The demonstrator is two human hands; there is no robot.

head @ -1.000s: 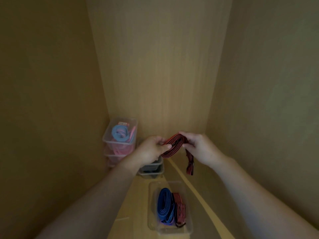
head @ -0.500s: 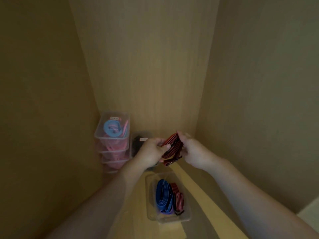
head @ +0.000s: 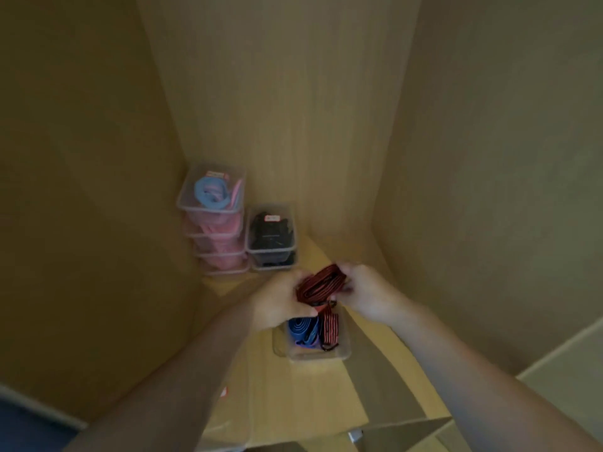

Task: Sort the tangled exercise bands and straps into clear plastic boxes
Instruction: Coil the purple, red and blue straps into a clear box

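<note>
The left hand (head: 280, 301) and right hand (head: 368, 295) now pinch the red striped strap (head: 321, 285) folded tight (its dangling tail mostly gathered in) just above the open box (head: 318, 355), seemingly ready to drop.

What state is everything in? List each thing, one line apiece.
left hand: grips the red-striped strap
right hand: grips the same strap
red-striped strap: coiled, held between both hands
open clear box: lidless, holds a blue band and a second striped strap
pink-band boxes: stacked in the corner
black-strap box: beside the stack, label on top
</note>
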